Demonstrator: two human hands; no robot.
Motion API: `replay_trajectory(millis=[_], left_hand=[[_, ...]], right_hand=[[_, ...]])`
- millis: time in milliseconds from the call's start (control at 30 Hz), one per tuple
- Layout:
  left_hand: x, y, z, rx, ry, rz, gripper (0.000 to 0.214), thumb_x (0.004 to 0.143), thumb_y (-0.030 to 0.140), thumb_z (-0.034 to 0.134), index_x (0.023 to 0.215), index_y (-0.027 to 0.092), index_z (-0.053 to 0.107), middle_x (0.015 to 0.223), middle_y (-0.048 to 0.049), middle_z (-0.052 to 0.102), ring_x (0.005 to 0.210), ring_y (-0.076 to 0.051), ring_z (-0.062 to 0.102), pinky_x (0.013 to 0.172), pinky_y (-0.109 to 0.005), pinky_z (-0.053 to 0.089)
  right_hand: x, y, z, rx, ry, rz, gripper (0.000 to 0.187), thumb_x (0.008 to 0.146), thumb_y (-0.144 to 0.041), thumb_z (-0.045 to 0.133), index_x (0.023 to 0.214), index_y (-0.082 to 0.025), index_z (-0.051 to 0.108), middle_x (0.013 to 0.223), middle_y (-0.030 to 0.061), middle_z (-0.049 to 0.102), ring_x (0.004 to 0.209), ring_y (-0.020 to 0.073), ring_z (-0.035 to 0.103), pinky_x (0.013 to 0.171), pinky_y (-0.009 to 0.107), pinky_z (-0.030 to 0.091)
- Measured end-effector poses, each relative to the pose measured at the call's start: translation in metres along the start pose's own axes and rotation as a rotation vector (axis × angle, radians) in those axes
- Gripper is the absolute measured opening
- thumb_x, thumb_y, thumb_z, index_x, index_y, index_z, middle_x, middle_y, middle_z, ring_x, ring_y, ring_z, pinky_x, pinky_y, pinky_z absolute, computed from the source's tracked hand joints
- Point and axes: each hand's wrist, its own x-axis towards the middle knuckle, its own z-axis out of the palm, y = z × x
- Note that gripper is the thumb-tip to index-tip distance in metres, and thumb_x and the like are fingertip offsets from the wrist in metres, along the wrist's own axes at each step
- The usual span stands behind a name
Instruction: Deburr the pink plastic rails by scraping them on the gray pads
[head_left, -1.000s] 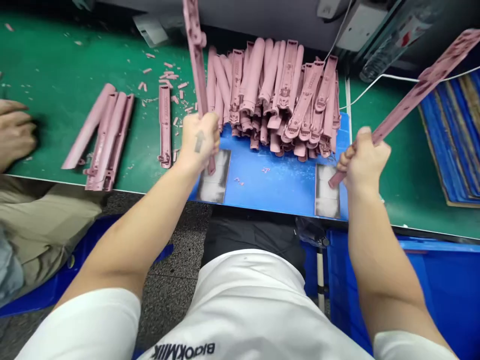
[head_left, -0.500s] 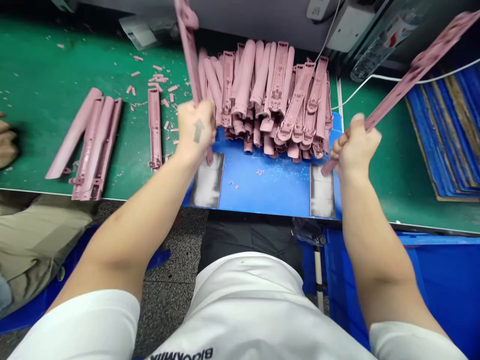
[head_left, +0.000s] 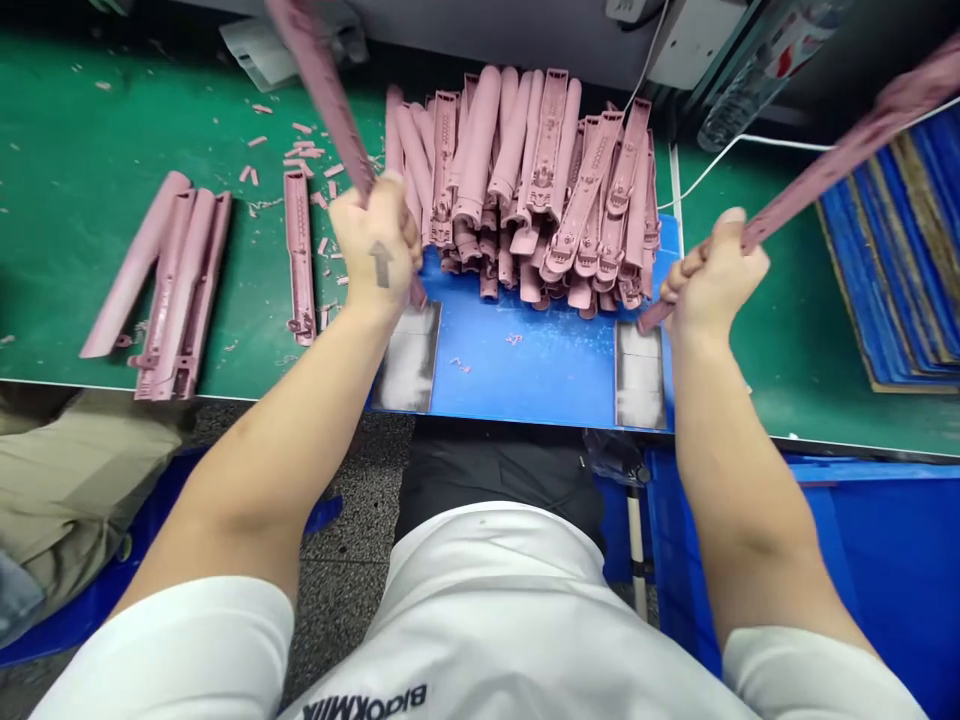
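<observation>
Green table (head_left: 60, 230): spreads beneath and beyond both my left hand (head_left: 377, 245) and my right hand (head_left: 716, 280).
Blue bin (head_left: 892, 560): lower than my right hand and nearer my body, at the table's near edge.
Blue sheet (head_left: 525, 370): on the table, filling the space between my hands.
Pile of pink parts (head_left: 517, 190): heaped on the far part of the sheet, between my hands and beyond them.
Blue boards (head_left: 900, 270): stacked well to the right of my right hand.
Loose pink parts (head_left: 191, 300): grouped well to the left of my left hand, one slanted.
Left strip (head_left: 322, 90): my left fingers are wrapped around it; its long end rises away and leans left, its short end pokes out under my fist.
Right strip (head_left: 832, 175): clamped in my right fist; its long end climbs off to the right, its short end points left.
Bottle (head_left: 769, 75): beyond my right hand.
Single pink part (head_left: 299, 255): on the table, just left of my left hand.
Left pad (head_left: 406, 365) and right pad (head_left: 640, 380): on the sheet, one on the near side of each grip; whether either strip touches them, I cannot tell.
Pink scraps (head_left: 304, 150): scattered beyond my left hand, to its left.
</observation>
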Motion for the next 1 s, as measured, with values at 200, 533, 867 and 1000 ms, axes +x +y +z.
replay_trajectory(millis=[200, 533, 867, 1000], left_hand=[[-0.053, 0.034, -0.016, -0.037, -0.121, -0.011, 0.066, 0.093, 0.045, 0.084, 0.061, 0.027, 0.029, 0.056, 0.0066, 0.017, 0.050, -0.011, 0.015, 0.052, -0.035, 0.016], [-0.058, 0.025, -0.021, -0.098, -0.152, 0.053, 0.074, 0.101, 0.057, 0.084, 0.059, 0.026, 0.031, 0.054, 0.0063, 0.018, 0.047, -0.010, 0.018, 0.050, -0.034, 0.016], [-0.086, 0.027, -0.037, -0.068, -0.173, 0.110, 0.082, 0.094, 0.076, 0.090, 0.055, 0.026, 0.038, 0.050, 0.0041, 0.027, 0.046, -0.011, 0.028, 0.052, -0.035, 0.024], [-0.069, 0.025, -0.026, -0.037, -0.077, -0.008, 0.082, 0.098, 0.074, 0.085, 0.062, 0.028, 0.028, 0.051, 0.0076, 0.017, 0.045, -0.009, 0.017, 0.051, -0.033, 0.017]], right_hand=[[-0.051, -0.026, -0.029, 0.045, -0.146, -0.102, 0.079, 0.096, -0.078, 0.090, 0.071, -0.029, 0.033, 0.054, -0.0129, 0.021, 0.041, 0.0072, 0.020, 0.041, 0.028, 0.019], [-0.063, -0.030, -0.030, 0.035, -0.125, -0.098, 0.079, 0.101, -0.077, 0.087, 0.074, -0.029, 0.029, 0.057, -0.0122, 0.018, 0.045, 0.0073, 0.017, 0.042, 0.027, 0.019], [-0.082, -0.035, -0.038, 0.018, -0.078, -0.084, 0.080, 0.100, -0.086, 0.080, 0.072, -0.030, 0.031, 0.056, -0.0115, 0.018, 0.044, 0.0093, 0.016, 0.042, 0.031, 0.018], [-0.057, -0.023, -0.030, -0.012, -0.011, -0.060, 0.076, 0.106, -0.089, 0.068, 0.074, -0.032, 0.030, 0.058, -0.0105, 0.021, 0.046, 0.0104, 0.021, 0.045, 0.030, 0.022]])
